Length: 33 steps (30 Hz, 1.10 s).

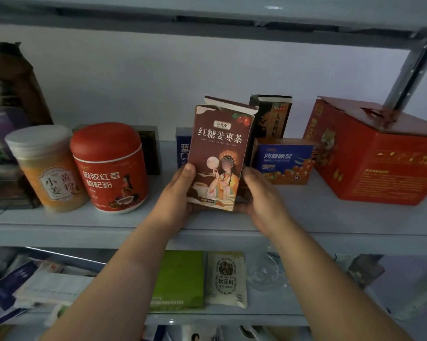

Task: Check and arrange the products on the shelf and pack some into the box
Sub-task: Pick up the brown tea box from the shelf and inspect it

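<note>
Grey shelf (311, 217) — left hand (175, 195) and right hand (263, 198) grip tea box (220, 148) between red jar (109, 168) and blue carton (285, 161).

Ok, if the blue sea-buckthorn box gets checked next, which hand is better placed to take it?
Right, probably. The right hand grips the tea box at its right edge, just in front of the blue sea-buckthorn box; the left hand sits across the tea box.

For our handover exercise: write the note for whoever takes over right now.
Hands: left hand and right hand both grip the brown tea box, upright, top flap open, over the middle shelf.
Its left: orange jar, red jar; its right: blue box, red carton.
Done: nothing visibly packed; no packing box in view.
Left: place this box, check the rest, pack some.
</note>
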Motion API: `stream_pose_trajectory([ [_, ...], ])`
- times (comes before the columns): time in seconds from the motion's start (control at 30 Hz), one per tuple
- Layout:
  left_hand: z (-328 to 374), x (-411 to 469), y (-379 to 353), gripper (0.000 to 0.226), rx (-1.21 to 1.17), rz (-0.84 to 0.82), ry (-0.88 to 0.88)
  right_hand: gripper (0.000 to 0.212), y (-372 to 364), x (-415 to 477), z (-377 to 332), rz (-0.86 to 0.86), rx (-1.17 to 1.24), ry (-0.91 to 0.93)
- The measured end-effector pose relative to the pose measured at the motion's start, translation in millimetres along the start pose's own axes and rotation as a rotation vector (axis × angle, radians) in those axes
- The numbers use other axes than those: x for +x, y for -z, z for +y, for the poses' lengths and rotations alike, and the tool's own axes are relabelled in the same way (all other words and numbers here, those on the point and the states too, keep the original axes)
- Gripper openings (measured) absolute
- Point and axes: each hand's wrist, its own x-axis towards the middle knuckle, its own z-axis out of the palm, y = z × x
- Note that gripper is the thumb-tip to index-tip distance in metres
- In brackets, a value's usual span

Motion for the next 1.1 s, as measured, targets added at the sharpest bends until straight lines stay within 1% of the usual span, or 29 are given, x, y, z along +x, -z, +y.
stream_pose_trajectory([
  [0.07,0.9,0.9,-2.4,0.046,-0.011,0.005,0.039,0.019,1.8,-0.8,-1.2,-0.005,0.029,0.004],
  [0.13,0.6,3.1,-3.5,0.039,-0.006,0.006,0.069,0.016,3.9,-2.1,-2.8,-0.001,0.053,0.002],
  [0.2,0.9,4.2,-2.8,0.034,0.035,0.021,0.072,0.02,4.4,-2.6,-3.3,-0.005,0.062,-0.011],
  [0.27,1.8,5.0,-1.1,0.03,0.064,0.027,0.071,0.031,3.8,-2.1,-2.8,-0.016,0.073,-0.012],
  [0.33,2.5,5.1,-0.6,0.028,0.096,0.02,0.066,0.037,3.4,-2.6,-3.6,-0.044,0.09,-0.012],
  [0.4,1.9,6.0,0.2,0.029,0.126,0.008,0.052,0.039,3.2,-4.3,-5.2,-0.071,0.116,-0.018],
  [0.5,-0.3,7.6,2.1,0.028,0.157,-0.004,0.033,0.043,3.4,-5.0,-6.6,-0.067,0.166,-0.061],
  [0.67,-1.9,9.2,1.9,0.014,0.263,0.003,-0.008,0.048,2.5,-4.2,-4.8,-0.074,0.207,-0.058],
  [0.8,-0.6,7.8,0.2,0.014,0.243,0.003,-0.018,0.047,3.6,-3.6,-3.6,-0.114,0.124,-0.021],
  [0.87,-0.6,6.8,-0.1,0.014,0.239,-0.006,-0.016,0.055,3.8,-2.5,-2.2,-0.139,0.08,0.007],
  [0.97,0.5,3.9,-0.6,0.018,0.233,-0.008,-0.007,0.085,2.5,-2.9,-3.0,-0.173,0.055,0.025],
  [1.0,0.7,3.1,-1.1,0.019,0.233,-0.011,-0.007,0.091,2.5,-3.2,-3.1,-0.179,0.05,0.028],
  [1.03,0.9,2.1,-1.6,0.019,0.229,-0.015,-0.01,0.089,2.7,-3.7,-3.4,-0.177,0.044,0.03],
  [1.1,1.6,0.1,-2.1,0.017,0.212,-0.027,-0.02,0.072,4.0,-4.0,-3.7,-0.164,0.021,0.033],
])
